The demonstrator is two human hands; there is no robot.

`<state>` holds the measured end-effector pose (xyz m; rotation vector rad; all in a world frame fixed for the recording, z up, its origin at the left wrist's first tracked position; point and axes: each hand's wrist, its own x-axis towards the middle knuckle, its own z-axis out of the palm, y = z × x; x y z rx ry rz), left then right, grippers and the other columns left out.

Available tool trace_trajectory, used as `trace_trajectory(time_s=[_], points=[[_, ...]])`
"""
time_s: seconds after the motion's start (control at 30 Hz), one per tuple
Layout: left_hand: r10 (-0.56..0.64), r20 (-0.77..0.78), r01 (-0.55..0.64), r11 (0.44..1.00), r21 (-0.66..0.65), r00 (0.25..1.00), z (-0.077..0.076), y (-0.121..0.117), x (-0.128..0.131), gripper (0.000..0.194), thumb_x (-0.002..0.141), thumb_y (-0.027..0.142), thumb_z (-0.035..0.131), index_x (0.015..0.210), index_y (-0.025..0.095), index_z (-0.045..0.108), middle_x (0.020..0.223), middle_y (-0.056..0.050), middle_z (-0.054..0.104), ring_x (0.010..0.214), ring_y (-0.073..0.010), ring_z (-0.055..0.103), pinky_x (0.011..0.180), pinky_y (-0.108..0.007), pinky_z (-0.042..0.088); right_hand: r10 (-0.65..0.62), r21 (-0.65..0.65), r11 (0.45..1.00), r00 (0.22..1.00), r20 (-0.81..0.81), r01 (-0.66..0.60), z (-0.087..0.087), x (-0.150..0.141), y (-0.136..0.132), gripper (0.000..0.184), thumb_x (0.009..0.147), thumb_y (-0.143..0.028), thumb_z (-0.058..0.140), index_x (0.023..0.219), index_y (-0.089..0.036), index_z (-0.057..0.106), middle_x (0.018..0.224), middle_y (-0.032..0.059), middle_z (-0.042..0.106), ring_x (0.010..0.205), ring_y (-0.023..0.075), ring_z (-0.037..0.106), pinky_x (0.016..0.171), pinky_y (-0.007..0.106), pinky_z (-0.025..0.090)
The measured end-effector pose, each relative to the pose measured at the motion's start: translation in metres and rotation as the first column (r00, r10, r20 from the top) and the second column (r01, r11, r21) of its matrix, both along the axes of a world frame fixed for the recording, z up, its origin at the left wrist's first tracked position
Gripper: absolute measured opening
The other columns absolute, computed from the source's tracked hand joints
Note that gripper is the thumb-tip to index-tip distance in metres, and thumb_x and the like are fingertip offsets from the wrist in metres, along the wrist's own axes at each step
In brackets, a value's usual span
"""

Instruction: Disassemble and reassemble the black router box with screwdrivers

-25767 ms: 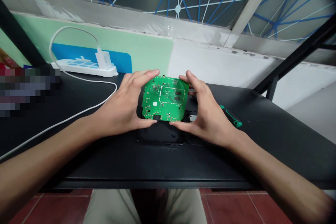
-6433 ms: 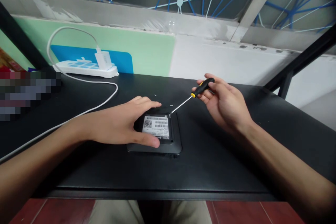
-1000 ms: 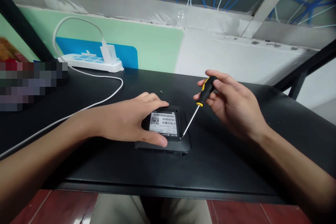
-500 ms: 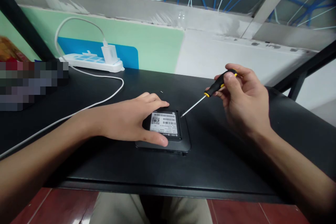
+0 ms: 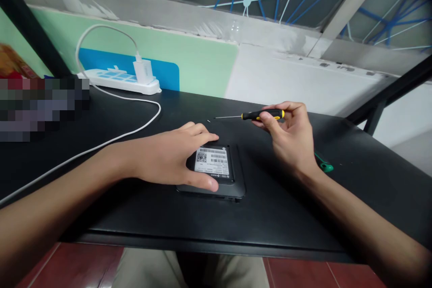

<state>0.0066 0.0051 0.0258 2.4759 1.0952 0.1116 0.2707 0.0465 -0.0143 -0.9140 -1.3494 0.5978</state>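
Note:
A flat black electronic box point(image 5: 239, 175) with a white barcode label point(image 5: 216, 162) lies on the black table, label side up. My left hand point(image 5: 168, 155) spans its left side, thumb along the front and fingers at the back edge, gripping it. In my right hand point(image 5: 290, 137) is a black and yellow screwdriver point(image 5: 249, 116), held by the handle with its shaft pointing left, above the table behind the box. Near the screwdriver's tip lies a tiny screw point(image 5: 208, 121). A green-handled tool point(image 5: 324, 164) lies partly hidden behind my right forearm.
A white power strip point(image 5: 118, 82) with a plugged-in charger point(image 5: 143, 71) stands at the back left. Its white cable point(image 5: 135, 131) runs across the table's left side. Blurred items point(image 5: 40, 110) sit at far left. A black frame post point(image 5: 391, 92) rises at right.
My right hand has moved left and back, taking the screwdriver tip from the box to near the tiny screw. The green-handled tool has come into view. My left hand stays on the box.

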Motion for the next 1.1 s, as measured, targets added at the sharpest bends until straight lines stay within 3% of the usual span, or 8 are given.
trace_trajectory(time_s=[0.33, 0.53, 0.83, 0.97, 1.1], points=[[-0.005, 0.013, 0.005, 1.000, 0.008, 1.000, -0.002, 0.003, -0.001, 0.095, 0.086, 0.072, 0.067, 0.158, 0.019, 0.036, 0.151, -0.010, 0.049, 0.139, -0.0289, 0.044, 0.113, -0.033, 0.039, 0.021, 0.003, 1.000, 0.996, 0.082, -0.021, -0.005, -0.006, 0.002, 0.034, 0.082, -0.028, 0.077, 0.099, -0.027, 0.048, 0.108, 0.0022, 0.066, 0.089, 0.0139, 0.072, 0.086, 0.036, 0.068], [-0.017, 0.065, 0.017, 1.000, 0.004, 0.998, -0.004, 0.005, -0.003, 0.077, 0.094, 0.066, 0.060, 0.154, 0.022, 0.043, 0.148, -0.008, 0.053, 0.136, -0.0261, 0.047, 0.113, -0.032, 0.037, 0.031, 0.004, 0.999, 0.996, 0.084, -0.032, -0.005, -0.006, 0.002, 0.034, 0.082, -0.030, 0.078, 0.099, -0.028, 0.048, 0.108, 0.0023, 0.066, 0.090, 0.0145, 0.072, 0.086, 0.036, 0.068], [-0.011, 0.120, 0.004, 0.998, 0.055, 0.993, -0.005, 0.007, -0.004, 0.066, 0.096, 0.060, 0.058, 0.149, 0.020, 0.051, 0.143, -0.007, 0.060, 0.134, -0.0253, 0.052, 0.112, -0.034, 0.039, 0.029, -0.033, 0.999, 0.997, 0.071, -0.026, -0.004, -0.007, 0.001, 0.033, 0.082, -0.026, 0.078, 0.099, -0.027, 0.050, 0.104, 0.0009, 0.066, 0.086, 0.0126, 0.073, 0.084, 0.033, 0.068], [0.125, 0.278, -0.178, 0.968, 0.174, 0.952, -0.003, 0.014, -0.001, 0.046, 0.097, 0.053, 0.057, 0.128, 0.021, 0.068, 0.119, -0.005, 0.074, 0.105, -0.0218, 0.067, 0.093, -0.032, 0.049, 0.048, -0.047, 0.998, 0.998, -0.027, -0.049, 0.000, -0.008, -0.003, 0.036, 0.079, -0.028, 0.082, 0.097, -0.027, 0.051, 0.100, -0.0006, 0.065, 0.086, 0.0124, 0.073, 0.085, 0.033, 0.068], [0.303, 0.464, -0.443, 0.866, 0.230, 0.832, 0.001, 0.023, -0.003, 0.028, 0.097, 0.042, 0.057, 0.104, 0.022, 0.075, 0.098, -0.002, 0.077, 0.084, -0.0175, 0.067, 0.076, -0.028, 0.049, 0.108, -0.127, 0.984, 0.981, -0.159, -0.128, 0.005, -0.008, -0.008, 0.038, 0.078, -0.036, 0.084, 0.101, -0.028, 0.054, 0.097, -0.0018, 0.068, 0.094, 0.0148, 0.076, 0.092, 0.034, 0.067]])
